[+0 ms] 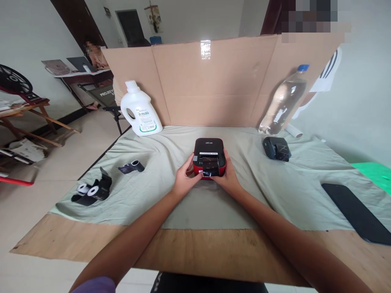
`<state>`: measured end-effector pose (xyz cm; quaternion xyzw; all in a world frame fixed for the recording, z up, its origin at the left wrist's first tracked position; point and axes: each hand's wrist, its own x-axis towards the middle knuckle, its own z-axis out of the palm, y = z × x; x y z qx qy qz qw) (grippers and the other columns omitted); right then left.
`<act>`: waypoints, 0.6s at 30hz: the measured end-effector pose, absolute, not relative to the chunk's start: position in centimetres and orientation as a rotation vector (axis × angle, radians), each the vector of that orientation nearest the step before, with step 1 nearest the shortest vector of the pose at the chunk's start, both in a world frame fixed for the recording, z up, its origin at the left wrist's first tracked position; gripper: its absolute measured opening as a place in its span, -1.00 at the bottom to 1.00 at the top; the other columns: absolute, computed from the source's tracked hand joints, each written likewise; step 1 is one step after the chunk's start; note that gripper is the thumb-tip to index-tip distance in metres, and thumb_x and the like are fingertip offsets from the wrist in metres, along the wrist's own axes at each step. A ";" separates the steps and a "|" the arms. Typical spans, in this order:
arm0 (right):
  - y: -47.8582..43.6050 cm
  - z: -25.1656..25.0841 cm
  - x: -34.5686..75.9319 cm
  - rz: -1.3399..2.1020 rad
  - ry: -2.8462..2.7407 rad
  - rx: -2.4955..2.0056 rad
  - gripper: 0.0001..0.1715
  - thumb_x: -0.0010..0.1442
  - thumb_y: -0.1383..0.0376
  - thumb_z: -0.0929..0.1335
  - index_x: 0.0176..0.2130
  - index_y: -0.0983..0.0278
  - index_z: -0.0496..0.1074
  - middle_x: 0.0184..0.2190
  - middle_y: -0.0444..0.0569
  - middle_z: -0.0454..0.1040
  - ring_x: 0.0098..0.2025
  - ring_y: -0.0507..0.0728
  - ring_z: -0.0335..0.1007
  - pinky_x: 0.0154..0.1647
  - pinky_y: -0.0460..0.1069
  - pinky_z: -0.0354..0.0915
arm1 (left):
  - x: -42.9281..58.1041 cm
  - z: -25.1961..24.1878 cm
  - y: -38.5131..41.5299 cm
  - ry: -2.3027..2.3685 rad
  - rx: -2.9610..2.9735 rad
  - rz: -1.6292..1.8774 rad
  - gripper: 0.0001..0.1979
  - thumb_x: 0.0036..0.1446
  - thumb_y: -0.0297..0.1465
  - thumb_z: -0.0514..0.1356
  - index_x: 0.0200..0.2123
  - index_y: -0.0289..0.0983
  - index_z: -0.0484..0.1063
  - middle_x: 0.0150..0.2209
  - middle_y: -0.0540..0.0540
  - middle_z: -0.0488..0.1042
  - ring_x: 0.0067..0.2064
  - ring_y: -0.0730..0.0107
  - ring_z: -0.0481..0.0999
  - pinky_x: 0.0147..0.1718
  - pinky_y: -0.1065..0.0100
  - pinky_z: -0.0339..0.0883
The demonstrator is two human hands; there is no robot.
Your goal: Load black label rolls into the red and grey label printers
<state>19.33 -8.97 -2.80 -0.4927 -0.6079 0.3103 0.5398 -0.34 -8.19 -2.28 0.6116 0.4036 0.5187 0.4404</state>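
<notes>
A small black and red label printer (pixel 209 147) sits on the grey-green cloth near the middle of the table. A strip of dark, shiny paper (pixel 210 165) hangs from its front slot. My left hand (pixel 185 175) grips the printer's left side, thumb at the front corner by the strip. On the opposite side, my right hand (pixel 228 175) is wrapped round the right edge, its thumb also near the strip's lower end. The undersides of the fingers are partly hidden behind the printer.
Dark paper rolls (pixel 97 191) and a smaller roll (pixel 132 166) lie left. A white jug (pixel 141 110) and a clear bottle (pixel 284 103) stand before a cardboard screen (pixel 214 89). A black device (pixel 276 149) and a phone (pixel 356 211) lie right. A person (pixel 99 59) sits far left.
</notes>
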 end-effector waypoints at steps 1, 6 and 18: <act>-8.9 -3.1 19.4 0.662 -1.484 -1.153 0.27 -0.11 0.19 0.56 0.41 0.14 -0.06 0.35 0.15 0.18 0.37 0.43 0.11 0.39 0.36 0.06 | -0.4 -2.3 -8.1 1.000 1.518 1.288 -0.11 0.01 -0.37 0.39 0.40 -0.20 0.17 0.26 -0.19 0.41 0.30 0.05 0.38 0.10 0.27 0.45; -8.5 -4.0 19.6 0.491 -1.566 -1.125 0.09 -0.09 0.30 0.53 0.32 0.11 0.08 0.18 0.10 0.32 0.20 0.35 0.30 0.26 0.33 0.24 | -0.4 -2.6 -7.9 0.999 1.514 1.307 -0.12 -0.01 -0.38 0.41 0.38 -0.20 0.20 0.29 -0.20 0.38 0.31 0.01 0.36 0.09 0.24 0.46; -8.5 -4.1 19.8 0.460 -1.578 -1.143 0.02 -0.10 0.29 0.54 0.26 0.12 0.11 0.13 0.08 0.33 0.14 0.31 0.33 0.21 0.27 0.28 | -0.4 -2.8 -7.8 0.918 1.566 1.386 -0.55 0.02 -0.38 0.37 -0.02 -0.21 0.35 0.37 -0.31 0.23 0.28 0.01 0.41 0.02 0.17 0.52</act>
